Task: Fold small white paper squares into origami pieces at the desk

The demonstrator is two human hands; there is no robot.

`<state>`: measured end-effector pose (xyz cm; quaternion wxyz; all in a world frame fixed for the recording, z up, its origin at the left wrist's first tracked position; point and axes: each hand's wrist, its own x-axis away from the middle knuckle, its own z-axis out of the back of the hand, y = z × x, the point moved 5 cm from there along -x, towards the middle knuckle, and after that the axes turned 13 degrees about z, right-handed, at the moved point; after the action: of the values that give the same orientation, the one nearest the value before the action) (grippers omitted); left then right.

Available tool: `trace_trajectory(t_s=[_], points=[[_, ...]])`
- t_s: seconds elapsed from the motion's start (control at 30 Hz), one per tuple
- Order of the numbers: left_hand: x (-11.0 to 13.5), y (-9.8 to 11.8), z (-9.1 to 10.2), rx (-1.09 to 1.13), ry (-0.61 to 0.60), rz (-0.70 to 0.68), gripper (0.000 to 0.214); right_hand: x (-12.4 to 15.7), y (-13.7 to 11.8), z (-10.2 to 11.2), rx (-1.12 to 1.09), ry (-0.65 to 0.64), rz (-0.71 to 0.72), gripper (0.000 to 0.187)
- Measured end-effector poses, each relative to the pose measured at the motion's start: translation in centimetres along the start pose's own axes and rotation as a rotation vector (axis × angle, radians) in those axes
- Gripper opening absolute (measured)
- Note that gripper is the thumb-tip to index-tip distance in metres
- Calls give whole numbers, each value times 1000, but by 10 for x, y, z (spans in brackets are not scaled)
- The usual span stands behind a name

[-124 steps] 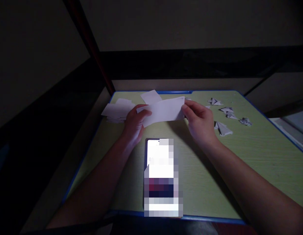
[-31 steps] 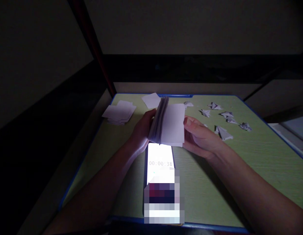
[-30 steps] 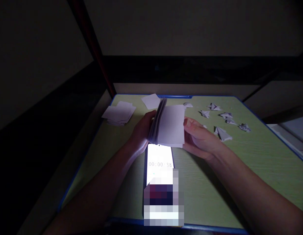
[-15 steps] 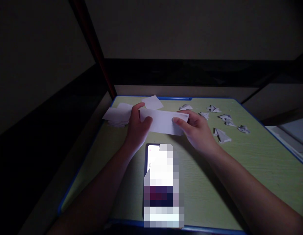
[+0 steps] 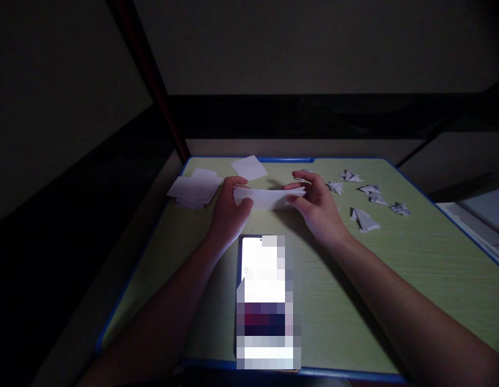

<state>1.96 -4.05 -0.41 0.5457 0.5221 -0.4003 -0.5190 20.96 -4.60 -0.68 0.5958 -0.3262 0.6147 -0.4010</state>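
Note:
A folded sheet of white paper (image 5: pixel 269 200) is stretched lengthwise between my two hands, just above the table. My left hand (image 5: pixel 233 207) grips its left end, thumb on the near side. At the other end, my right hand (image 5: pixel 316 207) pinches the paper with the thumb in front; its index finger is raised and curved behind. Along the top, the layers part slightly at the right corner. Below my hands lies a phone (image 5: pixel 253 258) with a lit screen, partly blurred out.
A stack of white paper sheets (image 5: pixel 195 188) lies at the table's left, and a single square sheet (image 5: pixel 249 167) at the back. Several folded paper pieces (image 5: pixel 364 219) are scattered on the right. The green table (image 5: pixel 394 279) has a blue rim.
The folded paper has tipped, so its face looks narrower and its top edge shows. My right hand has shifted slightly left, its index finger lifting away from the paper.

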Motion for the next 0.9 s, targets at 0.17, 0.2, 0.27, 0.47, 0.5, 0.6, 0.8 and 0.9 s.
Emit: trace_trajectory(t_s=[0.17, 0.2, 0.27, 0.47, 0.5, 0.6, 0.8, 0.9], points=[[-1, -5, -2, 20, 21, 81, 34, 2, -2, -4, -48, 0, -46, 44], [-1, -6, -3, 20, 21, 93, 33, 3, -2, -6, -62, -3, -51, 43], [-1, -7, -5, 41, 11, 114, 32, 4, -4, -10, -85, -13, -52, 41], [3, 3, -6, -1, -45, 40, 15, 5, -11, -11, -68, -8, -31, 37], [3, 4, -6, -18, -48, 39, 14, 4, -11, -10, -59, -10, -30, 37], [4, 4, -6, -38, -43, 48, 16, 4, -9, -10, -27, -23, -41, 39], [5, 1, -7, -54, -17, 18, 12, 4, -8, -7, 60, 19, -46, 36], [4, -2, -7, -52, -1, 46, 9, 5, -7, -6, 88, 38, -58, 36]])
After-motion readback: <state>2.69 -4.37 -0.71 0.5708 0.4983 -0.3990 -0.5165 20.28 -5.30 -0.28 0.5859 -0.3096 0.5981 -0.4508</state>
